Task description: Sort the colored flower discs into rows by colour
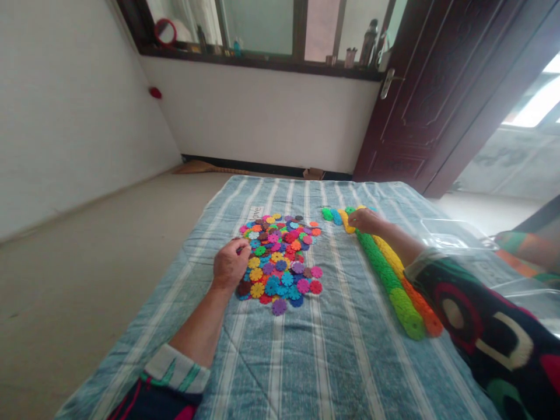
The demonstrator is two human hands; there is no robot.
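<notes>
Many notched plastic discs in mixed colours form a loose pile [284,262] on the striped cloth. At its left edge rests my left hand [231,262], fingers curled together; whatever they may hold is hidden. Farther right, my right hand [365,221] reaches to a row of short disc stacks, its fingers closed on a yellow stack [345,221]. Beside that lie a blue stack [336,217] and a green stack [327,214]. Long rods of stacked discs stretch toward me below my right forearm: a green rod [385,274] and a yellow-to-orange rod [420,300], partly covered by my sleeve.
Clear plastic containers [457,234] stand at the right edge, near another person's bare limb [531,251]. A printed label [255,213] lies behind the pile. Beyond the cloth-covered surface [306,361] are a white wall, a window ledge with bottles and a dark red door [420,105].
</notes>
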